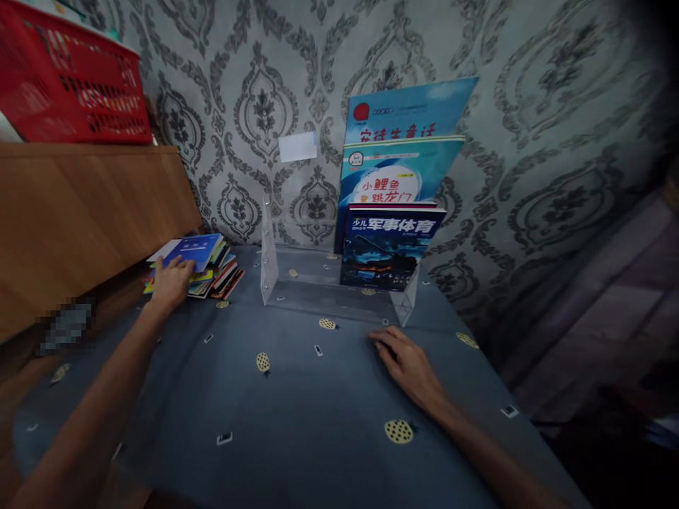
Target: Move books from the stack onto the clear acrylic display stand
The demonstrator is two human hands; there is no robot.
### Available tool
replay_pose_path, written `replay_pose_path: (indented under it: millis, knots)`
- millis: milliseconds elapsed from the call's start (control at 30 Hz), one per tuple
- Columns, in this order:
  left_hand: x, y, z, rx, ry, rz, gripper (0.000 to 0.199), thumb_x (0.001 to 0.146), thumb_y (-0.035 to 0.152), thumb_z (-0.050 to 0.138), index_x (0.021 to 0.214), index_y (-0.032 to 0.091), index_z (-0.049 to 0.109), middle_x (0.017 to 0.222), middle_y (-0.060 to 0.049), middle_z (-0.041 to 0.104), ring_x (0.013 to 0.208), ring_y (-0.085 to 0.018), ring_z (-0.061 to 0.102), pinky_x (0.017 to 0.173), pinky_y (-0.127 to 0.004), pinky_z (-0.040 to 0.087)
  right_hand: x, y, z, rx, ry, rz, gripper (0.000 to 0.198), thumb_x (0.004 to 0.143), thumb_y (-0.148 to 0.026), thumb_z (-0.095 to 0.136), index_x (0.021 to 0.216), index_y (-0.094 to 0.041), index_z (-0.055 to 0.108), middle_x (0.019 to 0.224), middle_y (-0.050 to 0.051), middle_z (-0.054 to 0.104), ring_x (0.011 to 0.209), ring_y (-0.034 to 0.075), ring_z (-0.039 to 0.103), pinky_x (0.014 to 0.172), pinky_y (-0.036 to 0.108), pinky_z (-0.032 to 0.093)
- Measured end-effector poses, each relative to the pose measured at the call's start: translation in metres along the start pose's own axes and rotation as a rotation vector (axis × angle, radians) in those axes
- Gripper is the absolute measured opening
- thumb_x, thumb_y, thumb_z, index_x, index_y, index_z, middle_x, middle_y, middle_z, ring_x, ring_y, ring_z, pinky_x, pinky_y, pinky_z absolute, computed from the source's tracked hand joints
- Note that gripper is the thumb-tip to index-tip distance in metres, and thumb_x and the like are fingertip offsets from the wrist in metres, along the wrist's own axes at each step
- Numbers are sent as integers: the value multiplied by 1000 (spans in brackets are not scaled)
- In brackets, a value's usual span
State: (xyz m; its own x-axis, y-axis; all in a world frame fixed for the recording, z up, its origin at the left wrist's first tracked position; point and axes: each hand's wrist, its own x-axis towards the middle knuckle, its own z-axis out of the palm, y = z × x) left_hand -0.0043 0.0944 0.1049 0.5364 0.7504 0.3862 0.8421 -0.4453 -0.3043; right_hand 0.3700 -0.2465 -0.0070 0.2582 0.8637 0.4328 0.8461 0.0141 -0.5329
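My left hand [172, 283] reaches to a stack of books and booklets [225, 272] at the table's left. Its fingers are apart and rest on the blue booklet [199, 249] on top. My right hand [406, 359] lies on the table in front of a clear acrylic book rack [269, 258], loosely open and holding nothing. Upright at the rack's right end stand a dark blue book [390, 247], a light-blue book [435, 166] behind it and a taller blue book [414, 106] at the back. The rack's left part shows no books.
A blue cloth [297, 410] with pineapple prints covers the table. At the left stands a wooden cabinet [95, 212] with a red plastic basket [79, 78] on top. Patterned wallpaper [233, 106] with a white paper [297, 147] on it rises behind the rack.
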Motion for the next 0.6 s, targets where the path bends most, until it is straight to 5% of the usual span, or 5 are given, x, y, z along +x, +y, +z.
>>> replay_pose_path:
  millis: [133, 300, 467, 600]
  knots:
    - [-6, 0, -12, 30, -1, 47, 42, 88, 9, 34, 111, 11, 69, 111, -25, 71, 120, -38, 58, 109, -57, 30, 0, -1, -1, -19, 6, -6, 30, 94, -24, 43, 102, -23, 72, 98, 8, 69, 87, 23, 69, 80, 38, 58]
    - [-24, 19, -25, 99, -23, 63, 40, 90, 9, 33, 113, 9, 66, 114, -24, 68, 115, -38, 59, 96, -50, 44, 0, 0, 1, -8, 18, -7, 31, 95, -25, 42, 102, -21, 72, 95, 9, 68, 86, 24, 69, 78, 38, 58]
    - [-52, 61, -32, 48, -90, 30, 44, 92, 6, 29, 122, 10, 60, 140, -23, 55, 128, -36, 52, 86, -45, 54, 0, 3, 3, -4, 25, -9, 30, 95, -25, 44, 101, -22, 72, 95, 8, 68, 87, 23, 69, 79, 38, 57]
    - [-78, 103, -41, -9, -214, 68, 42, 93, 8, 31, 124, 11, 59, 140, -24, 54, 116, -34, 61, 78, -42, 56, 0, 2, 3, 2, 23, 1, 29, 95, -26, 44, 102, -22, 72, 96, 8, 68, 84, 23, 69, 78, 38, 57]
